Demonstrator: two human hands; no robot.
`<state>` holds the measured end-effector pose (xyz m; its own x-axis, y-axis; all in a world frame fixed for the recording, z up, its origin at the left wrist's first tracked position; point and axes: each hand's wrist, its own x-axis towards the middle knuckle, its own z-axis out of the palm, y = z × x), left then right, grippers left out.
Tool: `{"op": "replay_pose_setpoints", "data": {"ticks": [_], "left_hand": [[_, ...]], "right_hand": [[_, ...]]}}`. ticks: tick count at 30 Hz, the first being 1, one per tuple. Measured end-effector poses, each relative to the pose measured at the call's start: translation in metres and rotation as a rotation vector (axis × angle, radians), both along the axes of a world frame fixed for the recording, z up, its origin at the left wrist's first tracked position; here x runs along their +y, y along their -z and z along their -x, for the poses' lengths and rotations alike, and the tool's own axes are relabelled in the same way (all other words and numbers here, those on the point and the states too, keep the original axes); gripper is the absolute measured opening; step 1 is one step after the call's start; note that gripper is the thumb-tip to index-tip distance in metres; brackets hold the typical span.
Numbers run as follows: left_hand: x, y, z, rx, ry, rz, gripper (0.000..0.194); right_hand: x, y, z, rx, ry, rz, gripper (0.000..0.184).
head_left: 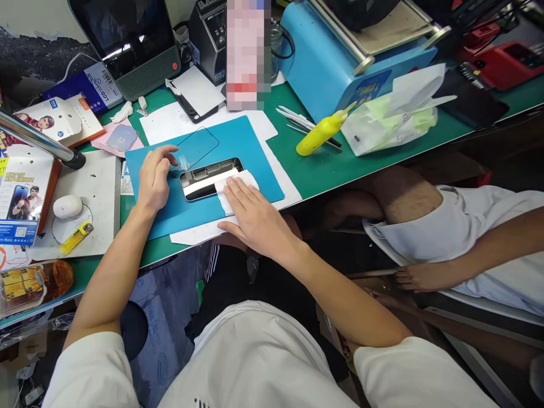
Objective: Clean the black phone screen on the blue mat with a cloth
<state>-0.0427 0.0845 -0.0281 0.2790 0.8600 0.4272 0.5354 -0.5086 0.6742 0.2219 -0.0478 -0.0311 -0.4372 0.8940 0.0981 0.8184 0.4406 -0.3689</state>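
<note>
Here, thin white wipe (222,196), glossy oblong phone (203,184)

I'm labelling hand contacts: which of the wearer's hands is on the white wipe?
The right hand, lying over the white wipe; the left hand doesn't touch it.

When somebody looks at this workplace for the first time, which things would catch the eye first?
Probably the bright blue mat in the middle, where the right hand presses a white wipe on the right end of a shiny phone, with the left hand to the phone's left. Next might come the yellow bottle, tilted, to the mat's right, and the big blue machine behind it.
</note>
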Motion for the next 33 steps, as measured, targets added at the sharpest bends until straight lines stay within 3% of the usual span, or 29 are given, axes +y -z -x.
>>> {"op": "replay_pose_setpoints", "data": {"ticks": [7, 16, 24, 33], "left_hand": [[-0.003, -0.001, -0.003, 0.008, 0.019, -0.027, 0.051], [-0.007, -0.001, -0.008, 0.073, 0.007, -0.030, 0.064], [-0.013, 0.001, -0.012, 0.105, 0.026, 0.007, 0.065], [-0.011, 0.003, -0.011, 0.085, 0.015, -0.007, 0.058]], "right_hand": [[0.016, 0.004, -0.009, -0.010, 0.022, 0.039, 0.103], [0.054, 0.002, -0.003, -0.086, 0.072, 0.097, 0.115], [0.062, 0.001, 0.032, -0.093, 0.092, 0.118, 0.131], [0.057, -0.009, 0.090, 0.003, -0.015, 0.140, 0.131]]}}
